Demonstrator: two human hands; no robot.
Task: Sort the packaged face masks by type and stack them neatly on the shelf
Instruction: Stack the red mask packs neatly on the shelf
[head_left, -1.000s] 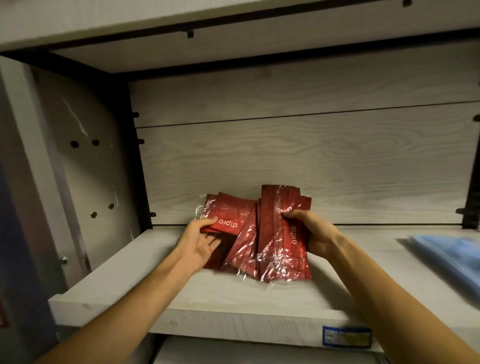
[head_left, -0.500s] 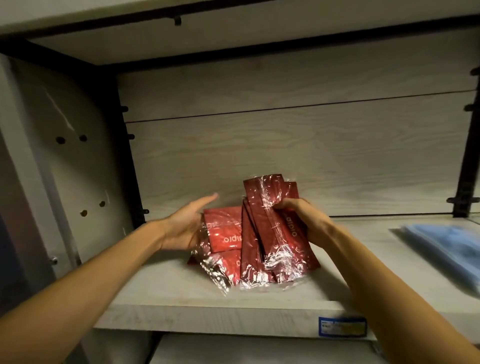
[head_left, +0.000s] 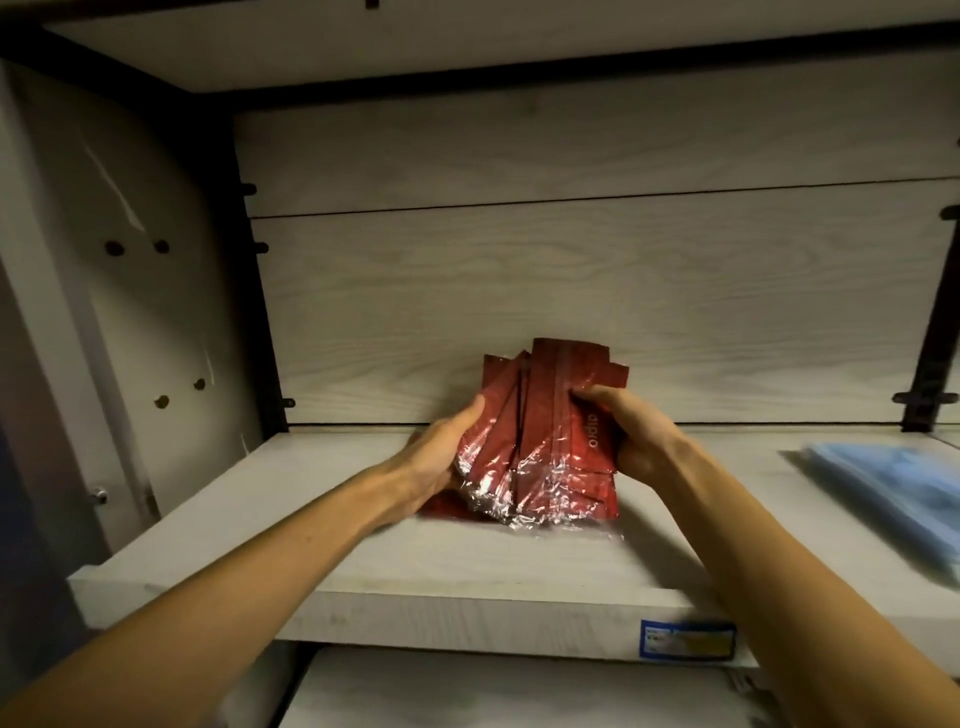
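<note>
Several red face mask packets (head_left: 545, 441) in clear wrap stand bunched upright on the pale wooden shelf (head_left: 363, 566), leaning toward the back panel. My left hand (head_left: 441, 449) presses against the bunch's left side with its thumb up along the packets. My right hand (head_left: 631, 431) grips the right side, fingers curled over the front packet near its white lettering. One red packet lies flat under the bunch at the lower left. The bottoms of the packets touch the shelf.
A stack of blue mask packets (head_left: 898, 478) lies at the shelf's right end. A blue and yellow price label (head_left: 688, 640) sits on the shelf's front edge. Black uprights (head_left: 935, 322) frame the back panel, with another shelf board above and one below.
My left hand, open and apart from the packets half a second ago, has closed in on their left side. The fanned packets are now pushed together into a tighter upright bunch.
</note>
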